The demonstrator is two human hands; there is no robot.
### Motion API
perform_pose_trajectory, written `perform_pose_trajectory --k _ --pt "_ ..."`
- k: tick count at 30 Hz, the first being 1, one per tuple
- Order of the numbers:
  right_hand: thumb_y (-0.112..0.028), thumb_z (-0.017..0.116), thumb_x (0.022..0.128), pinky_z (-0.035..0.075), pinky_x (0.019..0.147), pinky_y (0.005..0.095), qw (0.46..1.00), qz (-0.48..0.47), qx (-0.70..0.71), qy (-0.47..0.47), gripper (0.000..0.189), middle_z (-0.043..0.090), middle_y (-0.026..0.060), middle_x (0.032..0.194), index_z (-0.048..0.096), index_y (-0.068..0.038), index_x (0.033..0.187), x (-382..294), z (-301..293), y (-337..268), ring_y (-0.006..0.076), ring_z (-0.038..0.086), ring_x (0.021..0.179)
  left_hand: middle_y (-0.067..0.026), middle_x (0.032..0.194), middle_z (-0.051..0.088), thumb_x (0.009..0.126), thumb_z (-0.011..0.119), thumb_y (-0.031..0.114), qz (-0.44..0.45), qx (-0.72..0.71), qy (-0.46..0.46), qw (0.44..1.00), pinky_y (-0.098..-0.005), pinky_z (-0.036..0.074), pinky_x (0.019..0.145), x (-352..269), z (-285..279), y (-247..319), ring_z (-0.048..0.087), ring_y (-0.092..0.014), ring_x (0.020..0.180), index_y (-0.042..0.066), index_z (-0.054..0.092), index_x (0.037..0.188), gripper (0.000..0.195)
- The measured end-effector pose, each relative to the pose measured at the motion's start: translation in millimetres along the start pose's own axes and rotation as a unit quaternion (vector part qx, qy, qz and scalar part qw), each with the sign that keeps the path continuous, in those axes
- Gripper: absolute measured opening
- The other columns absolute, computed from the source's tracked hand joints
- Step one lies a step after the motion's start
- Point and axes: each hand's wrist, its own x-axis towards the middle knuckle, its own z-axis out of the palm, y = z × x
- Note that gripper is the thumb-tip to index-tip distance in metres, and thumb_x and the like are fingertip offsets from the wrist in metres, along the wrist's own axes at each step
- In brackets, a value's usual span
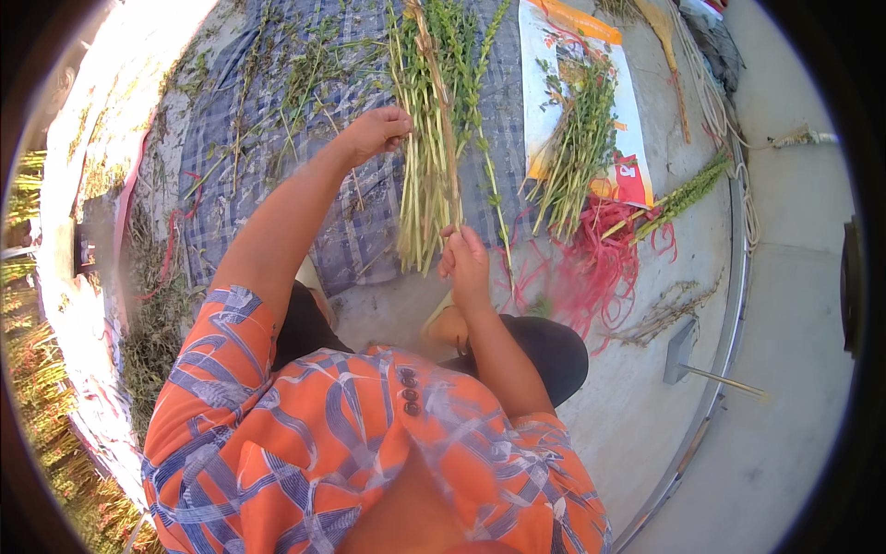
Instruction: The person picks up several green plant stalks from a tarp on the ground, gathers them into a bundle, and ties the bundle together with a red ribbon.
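A bundle of cut leafy plant stalks point(423, 166) lies before me on a blue checked cloth point(353, 228), with the stem ends towards me. Across it runs a dry brown stalk point(443, 90). My right hand point(465, 262) grips the lower end of this stalk with curled fingers. At the left edge of the bundle is my left hand point(379, 135), its fingers bent in towards the thumb. Whether it pinches a thin stem cannot be made out. One separate green stalk point(490, 166) lies to the right of the bundle.
On the right, a smaller leafy bundle point(578, 138) rests on a printed plastic sack point(543, 41). Red plastic strips point(602, 263) lie tangled below it. A hand broom point(664, 41), a pale rope point(706, 83) and a metal-handled tool point(682, 353) are farther right. Loose stems point(304, 83) litter the cloth.
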Motion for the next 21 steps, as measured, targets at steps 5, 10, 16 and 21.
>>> perform_pose_trajectory --k 5,10,16,21 --pt "-0.019 0.045 0.084 0.031 0.043 0.0208 0.997 -0.021 -0.058 0.053 0.017 0.037 -0.0039 0.055 0.052 -0.004 0.085 46.2 -12.4 33.0 0.0045 0.034 0.046 -0.0101 0.08 0.057 0.071 0.053 0.022 -0.155 0.629 -0.153 0.747 -0.0341 0.043 0.064 -33.8 -81.6 -47.0 0.054 -0.021 0.073 0.003 0.055 0.081 0.022" --pt "-0.02 0.047 0.079 0.039 0.057 0.0281 0.953 -0.089 -0.246 0.151 0.021 0.053 0.0054 0.064 0.054 -0.001 0.081 101.2 -57.5 89.8 0.0153 0.049 0.059 -0.0134 0.088 0.059 0.07 0.056 0.021 -0.057 0.658 -0.099 0.744 -0.0367 0.044 0.072 -44.3 -97.2 -96.2 0.056 -0.028 0.081 0.004 0.055 0.092 0.028" --pt "-0.027 0.05 0.076 0.042 0.063 0.035 0.874 -0.003 -0.466 0.14 0.024 0.057 0.0135 0.072 0.055 -0.004 0.079 93.6 -65.4 100.5 0.0298 0.053 0.067 -0.0148 0.091 0.058 0.072 0.057 0.021 -0.107 0.49 -0.108 0.858 -0.0348 0.044 0.073 -14.1 -37.9 -104.7 0.056 -0.027 0.085 0.003 0.054 0.098 0.032" --pt "-0.031 0.052 0.074 0.042 0.064 0.0396 0.855 -0.025 -0.407 0.32 0.027 0.059 0.0138 0.077 0.056 -0.004 0.072 130.8 -113.6 88.9 0.0308 0.055 0.073 -0.016 0.095 0.057 0.074 0.057 0.025 -0.133 0.359 -0.031 0.924 -0.035 0.044 0.073 20.3 -1.9 -137.8 0.055 -0.027 0.086 -0.001 0.05 0.104 0.041"
